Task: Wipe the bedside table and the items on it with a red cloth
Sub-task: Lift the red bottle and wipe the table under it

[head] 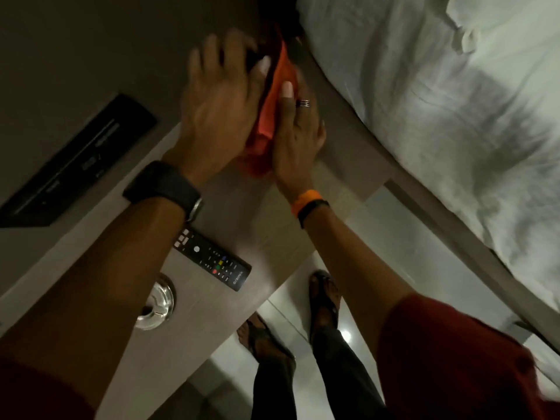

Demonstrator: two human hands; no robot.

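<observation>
Both hands, left [216,107] and right [298,131], pinch the crumpled red cloth [269,116] at 12 o'clock on the pale wood table [230,322]; a dark blurred object behind is unidentifiable.

There is 1 view only — a wide-angle camera worn on the person's head, looking steeply down and forward along both forearms. It sits close above the desk [212,298], whose wood top runs diagonally from lower left toward the upper middle. The 2 hands meet near the top centre, the left hand [218,104] and the right hand [298,137] both well inside the frame. The downward tilt is strong enough to take in the person's own feet on the tiled floor [394,237] at the bottom, and the bed [439,101] fills the right side. Straight edges bow toward the borders.
</observation>
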